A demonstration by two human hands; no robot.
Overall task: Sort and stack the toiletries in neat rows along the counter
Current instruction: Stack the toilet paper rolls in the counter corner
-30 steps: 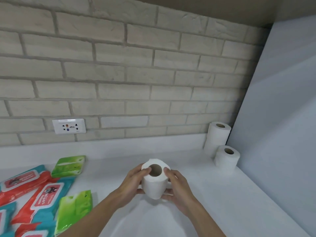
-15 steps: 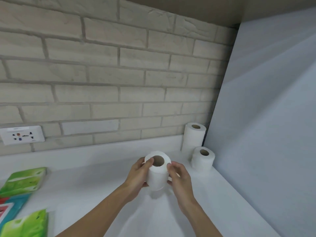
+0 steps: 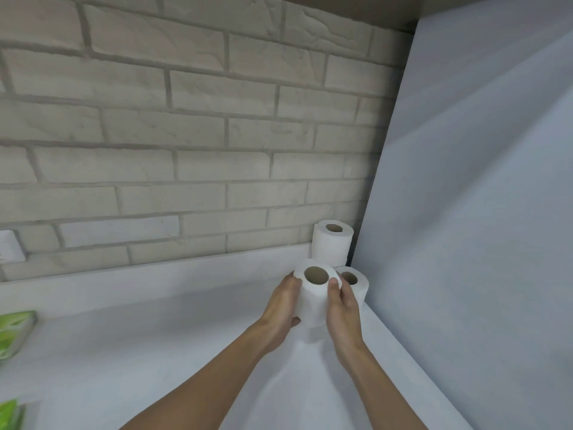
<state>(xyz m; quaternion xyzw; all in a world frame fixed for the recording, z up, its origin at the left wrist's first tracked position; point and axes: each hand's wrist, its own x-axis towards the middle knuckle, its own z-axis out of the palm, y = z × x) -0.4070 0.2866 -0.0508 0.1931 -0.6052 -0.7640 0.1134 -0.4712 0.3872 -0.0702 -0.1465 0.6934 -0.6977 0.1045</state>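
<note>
Left hand [image 3: 283,301] and right hand [image 3: 342,308] hold one toilet roll [image 3: 313,301] between them, upright, core hole up. Each grip is wrapped on its side, thumbs near the top rim. Cannot tell if the roll touches the table [image 3: 155,352] or sits just above it. It is at the far right end, just beside a second roll [image 3: 361,285] standing by the white panel [image 3: 465,243]. A tall roll [image 3: 328,248] stands behind, in the corner against the brick wall [image 3: 186,135]. Green packs [image 3: 15,332] lie at the left edge.
</note>
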